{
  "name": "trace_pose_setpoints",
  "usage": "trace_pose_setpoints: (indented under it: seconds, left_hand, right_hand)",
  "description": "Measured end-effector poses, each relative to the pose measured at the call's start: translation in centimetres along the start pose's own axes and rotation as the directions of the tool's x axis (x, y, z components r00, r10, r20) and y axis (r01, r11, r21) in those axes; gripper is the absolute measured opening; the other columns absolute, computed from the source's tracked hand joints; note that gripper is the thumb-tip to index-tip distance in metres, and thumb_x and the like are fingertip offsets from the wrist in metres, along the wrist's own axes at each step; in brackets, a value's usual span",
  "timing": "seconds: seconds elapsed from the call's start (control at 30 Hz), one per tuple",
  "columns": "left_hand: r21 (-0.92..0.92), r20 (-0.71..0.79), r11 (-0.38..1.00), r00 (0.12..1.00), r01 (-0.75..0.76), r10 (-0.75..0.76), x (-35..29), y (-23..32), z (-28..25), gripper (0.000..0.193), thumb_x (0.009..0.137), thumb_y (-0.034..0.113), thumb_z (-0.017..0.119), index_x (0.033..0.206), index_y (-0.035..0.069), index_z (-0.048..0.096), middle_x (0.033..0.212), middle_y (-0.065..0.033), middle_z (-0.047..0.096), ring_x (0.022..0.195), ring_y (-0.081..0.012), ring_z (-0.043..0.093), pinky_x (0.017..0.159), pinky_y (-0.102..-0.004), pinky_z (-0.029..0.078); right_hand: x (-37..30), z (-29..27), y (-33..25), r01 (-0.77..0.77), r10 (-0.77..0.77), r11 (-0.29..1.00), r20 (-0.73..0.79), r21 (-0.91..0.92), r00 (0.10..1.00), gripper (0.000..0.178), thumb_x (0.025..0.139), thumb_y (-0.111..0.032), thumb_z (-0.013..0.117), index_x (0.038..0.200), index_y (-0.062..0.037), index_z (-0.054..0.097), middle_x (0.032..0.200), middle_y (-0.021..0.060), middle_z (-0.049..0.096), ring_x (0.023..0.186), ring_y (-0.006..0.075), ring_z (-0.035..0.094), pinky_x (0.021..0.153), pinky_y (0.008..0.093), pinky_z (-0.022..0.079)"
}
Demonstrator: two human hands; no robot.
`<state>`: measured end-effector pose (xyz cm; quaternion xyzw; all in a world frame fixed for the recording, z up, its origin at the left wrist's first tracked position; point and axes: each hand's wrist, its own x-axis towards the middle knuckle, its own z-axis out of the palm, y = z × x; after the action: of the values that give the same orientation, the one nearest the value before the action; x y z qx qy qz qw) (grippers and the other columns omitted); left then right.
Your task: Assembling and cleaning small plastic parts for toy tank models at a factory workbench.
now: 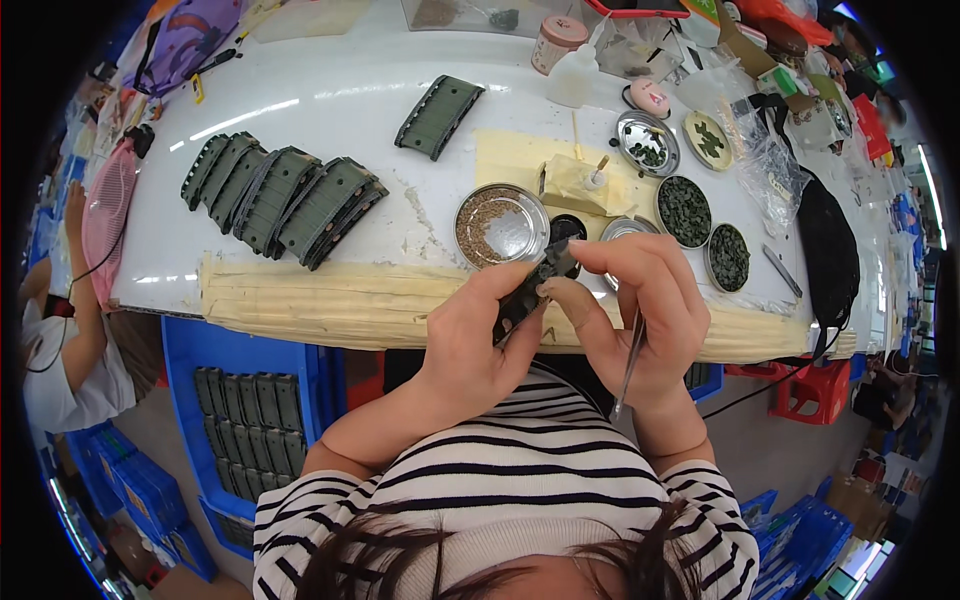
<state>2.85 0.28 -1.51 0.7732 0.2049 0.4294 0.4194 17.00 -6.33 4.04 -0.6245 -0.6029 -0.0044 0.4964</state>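
Close to my body at the table's front edge, my left hand (468,325) is closed around a dark green plastic part (516,302), tilted upward between thumb and fingers. The thumb and forefinger of my right hand (645,315) meet the far end of that part. A pair of metal tweezers (631,362) is tucked in the same hand and points down toward my body. Just beyond the hands stands a round metal dish (541,205) with small brass-coloured pieces in it. A small black cup (568,228) is partly hidden behind the fingers.
Rows of dark green curved parts (285,195) lie at left, a separate group (438,117) farther back. Dishes of small green pieces (684,211) stand at right, near a loose metal tool (782,270). A blue crate (183,400) of similar parts sits below the table's left side.
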Motion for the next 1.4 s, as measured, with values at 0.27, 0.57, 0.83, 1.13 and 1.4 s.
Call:
trace_pose_setpoints:
  seconds: [0.27,0.57,0.83,1.13,1.4]
  left_hand:
    - [-0.596,0.219,0.741,0.950,0.310,-0.221,0.3,-0.6,-0.6,0.029,0.094,0.002,0.055,0.117,0.001,0.038,0.111,-0.0179,0.062,0.100,-0.0213,0.063,0.088,-0.0328,0.049]
    - [-0.659,0.328,0.613,0.900,0.436,-0.288,1.0,-0.5,-1.3,0.035,0.094,-0.001,0.052,0.126,-0.003,0.038,0.118,-0.0147,0.056,0.107,-0.0199,0.060,0.093,-0.0321,0.048]
    - [-0.647,0.298,0.655,0.920,0.391,-0.255,0.9,-0.9,-1.1,0.038,0.094,-0.001,0.052,0.129,-0.002,0.038,0.115,-0.0135,0.057,0.104,-0.0175,0.060,0.093,-0.0308,0.047]
    - [-0.823,0.447,0.188,0.816,0.536,-0.367,0.9,0.0,-1.4,0.068,0.101,0.052,0.019,0.127,-0.005,0.047,0.104,-0.0156,0.062,0.094,-0.0239,0.062,0.091,-0.0372,0.047]
    - [-0.805,0.589,-0.188,0.716,0.563,-0.374,1.8,-0.3,-1.4,0.065,0.101,0.051,0.017,0.106,0.003,0.060,0.083,-0.0199,0.060,0.072,-0.0328,0.060,0.078,-0.0484,0.049]
  right_hand:
    - [1.1,-1.7,1.6,0.020,-0.026,0.999,-0.160,-0.037,0.987,0.024,0.074,0.001,0.075,0.097,-0.0017,0.068,0.077,0.0038,0.059,0.051,0.0069,0.035,0.046,0.0213,0.029]
    - [4.1,-1.6,6.3,-0.200,0.207,0.967,0.033,-0.156,0.978,0.018,0.080,0.000,0.066,0.097,-0.0017,0.070,0.075,0.0040,0.055,0.062,0.0106,0.046,0.054,0.0239,0.035]
    - [4.0,-0.9,7.7,-0.117,0.133,0.980,0.091,-0.163,0.987,0.022,0.071,-0.001,0.066,0.093,-0.0045,0.067,0.076,0.0079,0.056,0.066,0.0203,0.060,0.056,0.0303,0.046]
    - [4.3,-0.3,6.7,-0.120,0.141,0.975,0.102,-0.185,0.985,0.019,0.072,0.001,0.066,0.090,-0.0037,0.066,0.076,0.0071,0.057,0.066,0.0196,0.059,0.057,0.0303,0.046]
    - [4.3,-1.6,4.6,-0.095,0.085,0.988,-0.093,-0.118,0.992,0.012,0.080,0.003,0.066,0.091,-0.0012,0.067,0.077,0.0037,0.058,0.066,0.0109,0.057,0.056,0.0233,0.042]
